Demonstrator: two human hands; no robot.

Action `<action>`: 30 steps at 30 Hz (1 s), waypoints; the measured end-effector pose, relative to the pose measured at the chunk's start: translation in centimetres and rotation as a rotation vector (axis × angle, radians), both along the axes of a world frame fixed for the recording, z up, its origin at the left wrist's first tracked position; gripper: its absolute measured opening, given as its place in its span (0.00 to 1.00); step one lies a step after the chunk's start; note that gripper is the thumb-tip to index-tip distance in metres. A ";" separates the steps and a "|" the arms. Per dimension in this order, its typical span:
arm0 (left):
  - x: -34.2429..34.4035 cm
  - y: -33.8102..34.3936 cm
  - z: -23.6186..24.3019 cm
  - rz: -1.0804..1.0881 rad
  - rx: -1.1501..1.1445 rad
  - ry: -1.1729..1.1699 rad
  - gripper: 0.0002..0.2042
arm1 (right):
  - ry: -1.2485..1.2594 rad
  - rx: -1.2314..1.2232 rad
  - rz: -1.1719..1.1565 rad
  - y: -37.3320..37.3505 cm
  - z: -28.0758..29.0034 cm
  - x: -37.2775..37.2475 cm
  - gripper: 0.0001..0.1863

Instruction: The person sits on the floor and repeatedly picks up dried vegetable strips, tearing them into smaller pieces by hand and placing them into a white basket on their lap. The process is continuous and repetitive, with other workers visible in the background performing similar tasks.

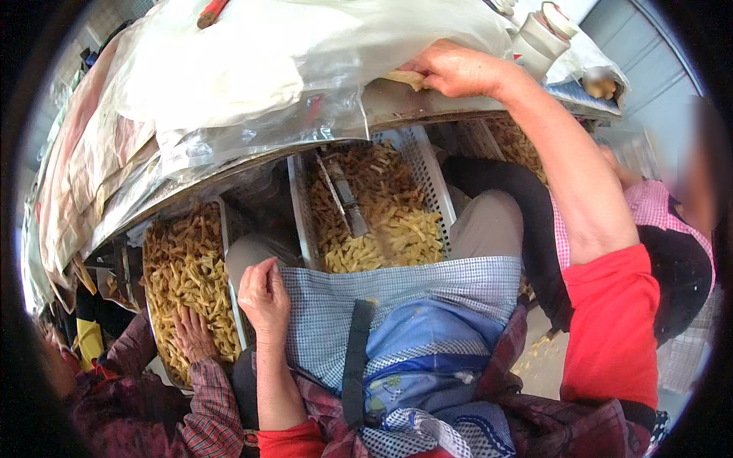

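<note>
My right hand (456,69) reaches out to the edge of the work table and is closed on a pale yellow, elongated piece (406,78). Above my lap, near the near end of the middle crate, my left hand (265,296) has its fingers curled in; whether anything is inside them cannot be seen. Between my knees stands a white perforated crate (433,172) filled with small yellow and brown finger-like pieces (389,248). A narrow flat metal bar (342,191) slants down over those pieces from under the table edge.
Clear plastic sheeting (221,76) covers the table. At left, a co-worker's hand (192,333) lies on pieces in another crate (233,282). Another person in pink check (649,206) sits at right. A pale lidded container (540,46) and a red-handled object (211,13) rest on the table.
</note>
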State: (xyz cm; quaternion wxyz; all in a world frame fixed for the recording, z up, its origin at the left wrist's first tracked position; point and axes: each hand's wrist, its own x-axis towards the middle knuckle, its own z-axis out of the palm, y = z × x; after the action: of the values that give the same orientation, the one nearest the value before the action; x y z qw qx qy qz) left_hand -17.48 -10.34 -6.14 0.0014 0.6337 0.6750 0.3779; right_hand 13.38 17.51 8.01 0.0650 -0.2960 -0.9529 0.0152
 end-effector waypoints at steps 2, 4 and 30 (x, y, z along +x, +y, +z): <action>-0.2 -0.3 0.0 0.011 0.002 -0.003 0.03 | -0.078 -0.003 -0.009 0.0 0.4 -0.4 0.21; -0.4 -0.4 -0.1 0.010 0.010 -0.018 0.03 | -0.055 0.214 -0.116 -1.4 0.6 -1.7 0.18; 0.3 -1.2 1.4 -0.024 0.027 -0.099 0.02 | 0.379 -0.025 -0.301 -6.4 2.5 -2.1 0.17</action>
State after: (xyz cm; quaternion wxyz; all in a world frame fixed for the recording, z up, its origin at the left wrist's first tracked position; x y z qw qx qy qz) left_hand -17.22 -11.53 -4.75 0.0307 0.6222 0.6613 0.4179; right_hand 11.26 11.10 10.47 0.2406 -0.4271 -0.8686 0.0722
